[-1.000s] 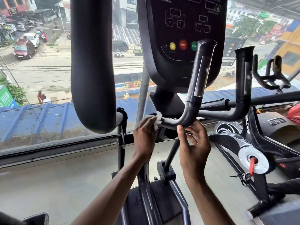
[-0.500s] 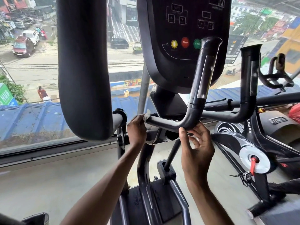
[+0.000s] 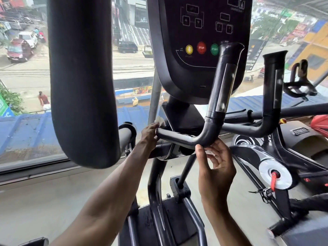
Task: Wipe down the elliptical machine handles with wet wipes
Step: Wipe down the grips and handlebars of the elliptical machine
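Observation:
A black bent fixed handle [image 3: 200, 138] of the elliptical runs from the post under the console, then turns upward with a silver sensor strip. My left hand [image 3: 150, 134] grips its inner end, pressing a crumpled white wet wipe [image 3: 160, 121] against the bar; most of the wipe is hidden by my fingers. My right hand [image 3: 215, 162] holds the underside of the handle's bend with thumb and fingertips. A second matching handle [image 3: 271, 105] rises to the right. The thick padded moving handle [image 3: 81, 82] hangs at the left, close to the camera.
The console [image 3: 198, 41] with yellow, red and green buttons sits above the handles. An exercise bike [image 3: 276, 167] stands at the right. A window [image 3: 23, 71] overlooking a street lies ahead. The elliptical's pedal rails [image 3: 166, 219] lie below my arms.
My left hand has slid the wipe left along the horizontal bar, toward the post. My right hand has stayed under the bend. The view has shifted slightly closer.

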A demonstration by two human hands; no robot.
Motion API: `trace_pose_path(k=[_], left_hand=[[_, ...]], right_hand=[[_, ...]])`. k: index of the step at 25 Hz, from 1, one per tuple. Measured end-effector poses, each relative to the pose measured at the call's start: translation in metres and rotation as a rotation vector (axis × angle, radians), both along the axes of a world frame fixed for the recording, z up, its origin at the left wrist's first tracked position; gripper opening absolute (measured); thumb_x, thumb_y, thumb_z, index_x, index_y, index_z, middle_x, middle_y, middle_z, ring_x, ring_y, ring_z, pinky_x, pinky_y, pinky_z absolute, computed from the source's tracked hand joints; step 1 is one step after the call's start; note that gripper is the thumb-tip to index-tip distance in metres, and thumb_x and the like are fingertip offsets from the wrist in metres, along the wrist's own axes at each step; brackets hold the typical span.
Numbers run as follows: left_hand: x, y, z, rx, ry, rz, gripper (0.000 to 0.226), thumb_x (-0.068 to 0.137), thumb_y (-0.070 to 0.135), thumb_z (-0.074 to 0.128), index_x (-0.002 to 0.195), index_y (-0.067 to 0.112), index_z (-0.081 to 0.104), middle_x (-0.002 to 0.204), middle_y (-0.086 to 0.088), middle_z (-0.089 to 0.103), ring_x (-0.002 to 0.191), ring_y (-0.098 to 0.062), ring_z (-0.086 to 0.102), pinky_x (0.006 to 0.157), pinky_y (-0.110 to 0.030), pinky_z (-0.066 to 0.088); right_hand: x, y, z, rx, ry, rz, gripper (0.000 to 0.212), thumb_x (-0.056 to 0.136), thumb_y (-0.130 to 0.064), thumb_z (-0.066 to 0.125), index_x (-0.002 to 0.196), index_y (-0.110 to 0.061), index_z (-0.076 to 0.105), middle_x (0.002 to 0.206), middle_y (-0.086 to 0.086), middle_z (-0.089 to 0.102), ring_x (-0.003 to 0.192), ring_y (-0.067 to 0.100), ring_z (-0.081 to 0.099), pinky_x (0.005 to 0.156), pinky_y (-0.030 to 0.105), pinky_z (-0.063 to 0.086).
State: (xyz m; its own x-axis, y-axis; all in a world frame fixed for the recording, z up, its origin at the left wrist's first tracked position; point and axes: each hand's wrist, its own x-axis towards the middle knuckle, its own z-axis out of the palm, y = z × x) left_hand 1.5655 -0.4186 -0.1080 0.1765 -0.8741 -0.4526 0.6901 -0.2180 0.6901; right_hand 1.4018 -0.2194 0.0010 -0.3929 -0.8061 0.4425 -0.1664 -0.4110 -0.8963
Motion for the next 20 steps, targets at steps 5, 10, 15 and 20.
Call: trace_pose_path(k=[5, 10, 15, 20], left_hand=[[-0.003, 0.022, 0.026, -0.134, -0.343, -0.08, 0.016, 0.082, 0.012, 0.069, 0.067, 0.019, 0.069, 0.063, 0.003, 0.057, 0.065, -0.012, 0.049, 0.058, -0.025, 0.038], [0.001, 0.05, 0.03, -0.282, -0.647, 0.026, 0.014, 0.087, 0.016, 0.071, 0.076, 0.02, 0.078, 0.067, 0.01, 0.069, 0.064, -0.001, 0.059, 0.066, -0.018, 0.044], [-0.013, 0.089, 0.048, -0.31, -0.977, 0.059, 0.014, 0.096, 0.022, 0.069, 0.099, 0.018, 0.083, 0.091, 0.009, 0.079, 0.087, -0.001, 0.07, 0.076, -0.014, 0.047], [-0.025, 0.136, 0.077, -0.582, -1.172, 0.113, 0.017, 0.098, 0.021, 0.069, 0.108, 0.017, 0.081, 0.107, 0.005, 0.079, 0.099, -0.01, 0.071, 0.087, -0.026, 0.054]], right_hand=[[0.0, 0.001, 0.0, -0.006, -0.014, 0.006, 0.028, 0.088, -0.023, 0.076, 0.115, -0.028, 0.068, 0.106, -0.001, 0.076, 0.1, 0.024, 0.071, 0.09, 0.035, 0.054], [0.001, 0.002, 0.002, -0.025, -0.024, 0.021, 0.028, 0.089, -0.022, 0.075, 0.112, -0.036, 0.067, 0.105, -0.005, 0.076, 0.1, 0.022, 0.071, 0.088, 0.028, 0.052], [0.002, 0.004, 0.002, -0.031, -0.045, 0.029, 0.028, 0.089, -0.022, 0.073, 0.11, -0.038, 0.067, 0.104, -0.01, 0.075, 0.098, 0.015, 0.071, 0.087, 0.023, 0.051], [0.002, 0.002, -0.001, -0.035, -0.039, 0.024, 0.027, 0.09, -0.021, 0.072, 0.112, -0.036, 0.067, 0.103, -0.011, 0.074, 0.098, 0.014, 0.07, 0.088, 0.025, 0.051]])
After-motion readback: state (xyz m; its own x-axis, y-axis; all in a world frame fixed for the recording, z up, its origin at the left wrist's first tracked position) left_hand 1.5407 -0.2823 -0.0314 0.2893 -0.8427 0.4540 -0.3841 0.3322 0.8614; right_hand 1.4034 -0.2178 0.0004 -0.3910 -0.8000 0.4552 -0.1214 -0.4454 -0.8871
